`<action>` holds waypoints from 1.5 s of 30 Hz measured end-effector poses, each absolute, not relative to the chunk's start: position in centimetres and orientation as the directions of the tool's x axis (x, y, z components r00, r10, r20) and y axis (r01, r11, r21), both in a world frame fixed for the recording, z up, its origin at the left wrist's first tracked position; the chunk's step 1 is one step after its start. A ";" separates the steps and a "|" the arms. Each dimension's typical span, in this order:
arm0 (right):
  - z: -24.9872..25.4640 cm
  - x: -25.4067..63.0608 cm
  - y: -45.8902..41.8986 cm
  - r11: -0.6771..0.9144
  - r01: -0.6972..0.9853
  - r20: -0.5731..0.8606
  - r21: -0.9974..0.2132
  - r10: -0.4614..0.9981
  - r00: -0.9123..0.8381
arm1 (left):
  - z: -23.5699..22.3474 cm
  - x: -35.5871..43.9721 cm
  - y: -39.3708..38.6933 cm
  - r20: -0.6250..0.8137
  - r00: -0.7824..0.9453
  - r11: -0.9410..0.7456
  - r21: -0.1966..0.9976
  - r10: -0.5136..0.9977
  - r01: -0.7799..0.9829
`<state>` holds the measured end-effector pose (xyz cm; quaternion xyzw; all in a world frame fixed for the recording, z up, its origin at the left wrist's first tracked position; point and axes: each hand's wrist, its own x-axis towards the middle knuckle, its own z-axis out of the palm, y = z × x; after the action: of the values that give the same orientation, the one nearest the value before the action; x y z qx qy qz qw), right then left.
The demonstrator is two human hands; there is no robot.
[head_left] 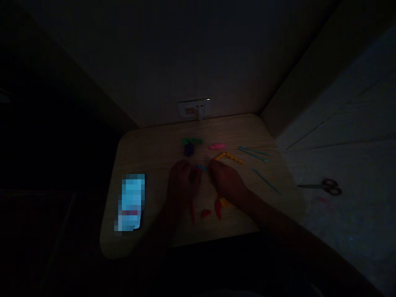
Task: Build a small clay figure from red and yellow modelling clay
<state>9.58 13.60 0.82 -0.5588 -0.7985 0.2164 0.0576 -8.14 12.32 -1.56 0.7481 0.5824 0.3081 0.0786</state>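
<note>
A small pale wooden table with rounded corners is seen in a very dark room, set against a wall with a white socket. A lit phone lies on its near left part. The left hand and the right hand are held close together at the middle of the table, and a small blue piece is pinched between their fingertips. Thin blue sticks are laid to the far right. An orange twisted strip lies just beyond the right hand. Small red pieces are placed near the wrists. Scissors lie on the pale surface to the right.
</note>
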 end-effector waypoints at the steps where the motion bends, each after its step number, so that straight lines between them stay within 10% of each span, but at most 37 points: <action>1: 0.7 9.7 13.6 0.274 0.855 -0.140 -0.440 0.920 -0.366 | -1.6 -8.1 12.3 0.368 0.130 -0.309 0.483 0.921 0.820; 45: 0.3 10.2 14.2 0.268 0.762 -0.052 -0.589 0.929 -0.366 | -1.6 -8.3 12.4 0.392 0.161 -0.345 0.462 0.906 0.817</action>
<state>10.22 14.18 0.29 -0.5414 -0.7810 0.2704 0.1542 -8.27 12.43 -1.64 0.7585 0.5678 0.3117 0.0713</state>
